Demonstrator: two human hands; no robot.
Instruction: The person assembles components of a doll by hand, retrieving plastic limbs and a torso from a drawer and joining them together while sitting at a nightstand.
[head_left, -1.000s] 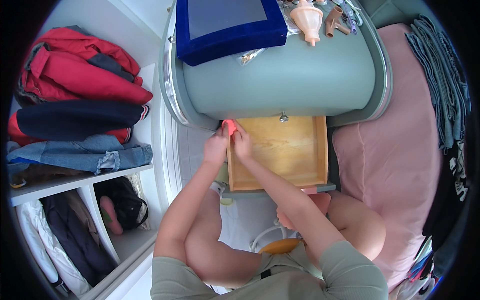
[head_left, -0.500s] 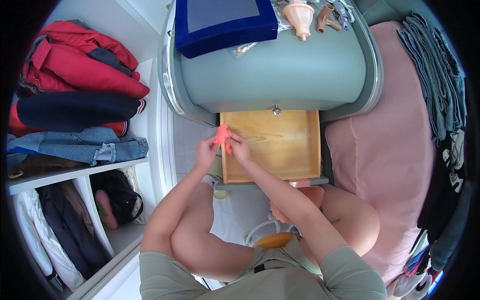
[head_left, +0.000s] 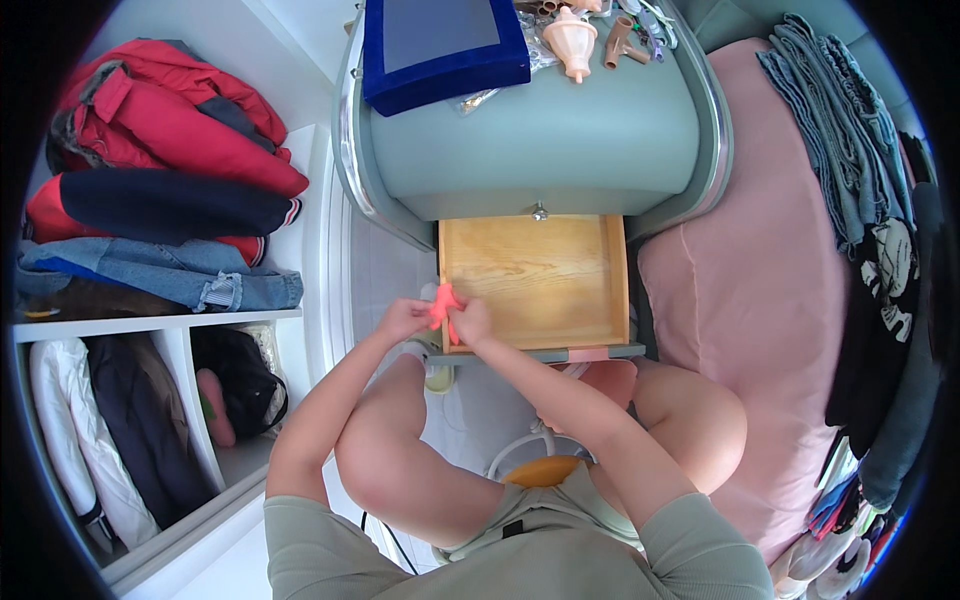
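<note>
A small, soft-looking coral-pink piece is pinched between my two hands at the left side of the open wooden drawer; its exact kind cannot be made out. My left hand grips its left side with the fingers drawn together, just outside the drawer's left wall. On the other side my right hand is closed on it above the drawer's near left corner, and part of the piece hangs down below the fingers.
The drawer extends from a grey-green cabinet. On top are a blue velvet box, a peach funnel-shaped part and brown tube pieces. Clothes fill shelves at left, including a red jacket. A pink cushioned surface holds folded jeans.
Both hands have come slightly nearer to me along the drawer's left wall, with the pink piece still held. Its shape looks more stretched and twisted. The whole view has shifted a little.
</note>
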